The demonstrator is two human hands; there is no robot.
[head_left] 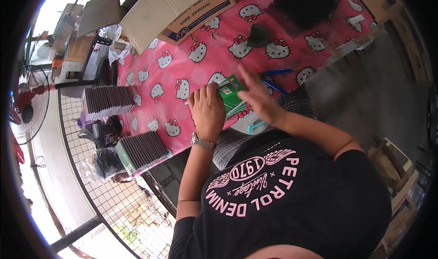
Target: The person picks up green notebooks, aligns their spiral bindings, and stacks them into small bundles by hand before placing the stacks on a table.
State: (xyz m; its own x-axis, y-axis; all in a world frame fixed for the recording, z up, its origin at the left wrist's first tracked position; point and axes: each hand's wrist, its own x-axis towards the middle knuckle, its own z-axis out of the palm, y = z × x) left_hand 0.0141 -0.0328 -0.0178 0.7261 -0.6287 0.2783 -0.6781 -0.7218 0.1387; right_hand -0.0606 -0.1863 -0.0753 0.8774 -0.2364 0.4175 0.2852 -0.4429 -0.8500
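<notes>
At the near edge of the pink table sits a small stack of green pocket notepads (232, 94), with thin light edges showing on its near side. My left hand (209, 107), with a metal watch on its wrist, grips the stack's left side with bent fingers; its thumb is hidden. My right hand (261, 99) is beside the stack's right edge, slightly blurred, its fingers stretched out and holding nothing. Just beyond it lie two long blue pieces (277, 72), partly covered by the hand; whether they are one tool I cannot tell. A teal strip (255, 127) shows near my lap.
Rows of dark-edged pads (108, 102) and a plastic-wrapped pack of pads (142, 150) line the table's left edge. An open cardboard box (196, 15) stands at the far side. A black heap (305, 6) and a small dark item (258, 35) lie far right. A fan (29, 106) stands left.
</notes>
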